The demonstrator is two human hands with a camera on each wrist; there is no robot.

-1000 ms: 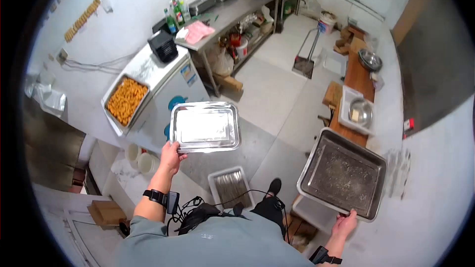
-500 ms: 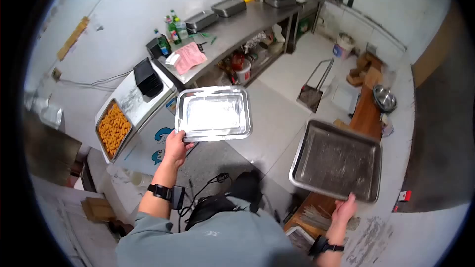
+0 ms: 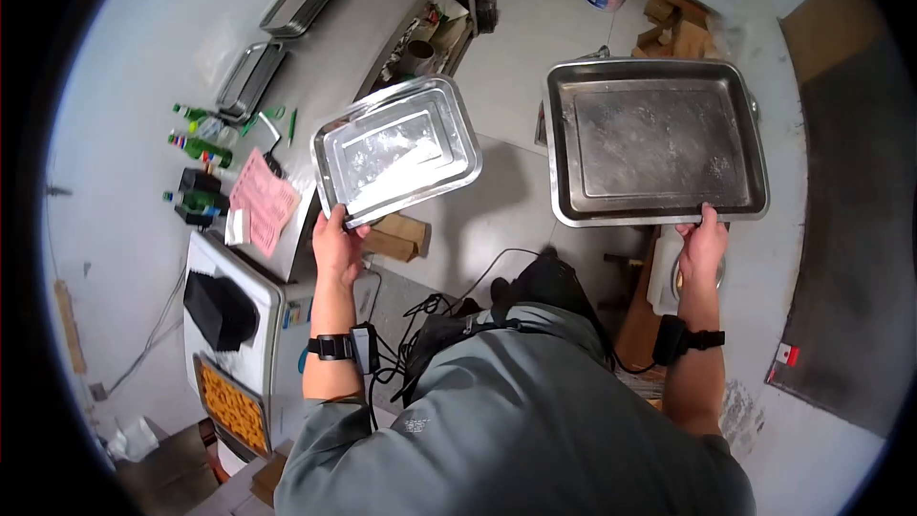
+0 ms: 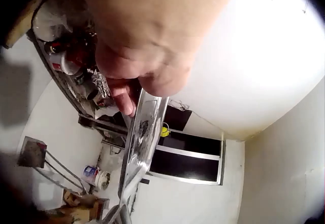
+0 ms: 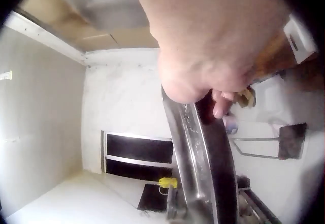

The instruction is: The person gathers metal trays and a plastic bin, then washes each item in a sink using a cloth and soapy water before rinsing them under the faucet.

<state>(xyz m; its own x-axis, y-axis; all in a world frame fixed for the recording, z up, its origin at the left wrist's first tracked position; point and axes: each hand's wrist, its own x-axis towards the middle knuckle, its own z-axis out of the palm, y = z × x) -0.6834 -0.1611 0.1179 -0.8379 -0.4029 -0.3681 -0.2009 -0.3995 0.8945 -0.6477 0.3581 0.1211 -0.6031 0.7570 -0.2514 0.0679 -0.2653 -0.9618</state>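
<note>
One shiny tray (image 3: 394, 145) is hanging mid-air, left hand (image 3: 336, 248) gripping its near left corner with fingers closed on the rim. Dark tray (image 3: 659, 143) is hanging right of the shiny tray, gap between; right hand (image 3: 702, 247) is gripping its near rim, fingers likewise. Pink paper (image 3: 266, 199) is lying on the tabletop (image 3: 334, 62) left of the shiny tray, green bottles (image 3: 202, 150) farther left.
</note>
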